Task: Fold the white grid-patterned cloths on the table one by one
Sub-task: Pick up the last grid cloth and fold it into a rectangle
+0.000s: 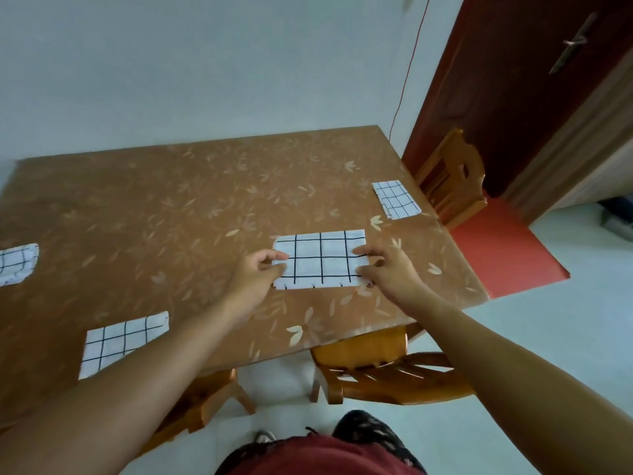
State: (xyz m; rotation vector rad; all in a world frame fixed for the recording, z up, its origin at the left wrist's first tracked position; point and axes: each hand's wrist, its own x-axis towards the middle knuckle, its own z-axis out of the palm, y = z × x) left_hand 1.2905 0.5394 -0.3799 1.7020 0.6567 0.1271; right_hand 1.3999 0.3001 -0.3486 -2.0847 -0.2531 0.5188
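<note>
Gleaming table (178, 200) — grid cloth (322, 258) — red door (513, 97)

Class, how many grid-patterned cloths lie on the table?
4: middle cloth between left hand and right hand; right cloth near the table edge; left cloth, cut off by the frame; near cloth, partly behind a forearm.

Four white cloths with black grid lines here. The middle cloth (320, 260) lies flat as a wide rectangle near the front edge of the table (171, 207). The right cloth (395, 199) is a smaller piece by the right edge, and the near-left cloth (120, 337) and far-left cloth (17, 264) lie flat, well apart.
</note>
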